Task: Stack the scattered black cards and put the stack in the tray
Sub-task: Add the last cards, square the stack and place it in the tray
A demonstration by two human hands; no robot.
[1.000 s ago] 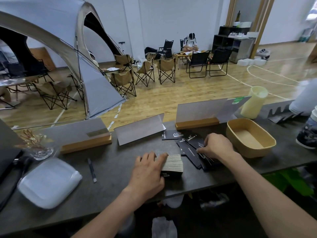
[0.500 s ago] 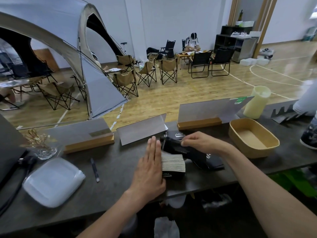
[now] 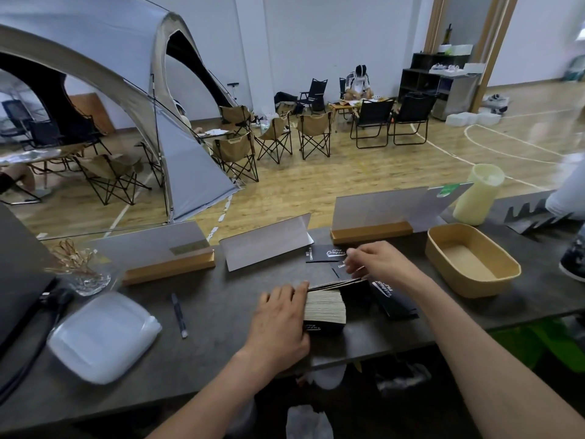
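Low in the frame's centre the left hand (image 3: pixel 281 324) lies flat, palm down, fingers together, its forearm entering from the bottom edge, while the right hand (image 3: pixel 380 263), right of centre, curls its fingers in a pinch.

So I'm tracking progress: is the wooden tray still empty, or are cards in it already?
Empty. The wooden tray shows only its bare floor; the card stack sits on the table against the left hand.
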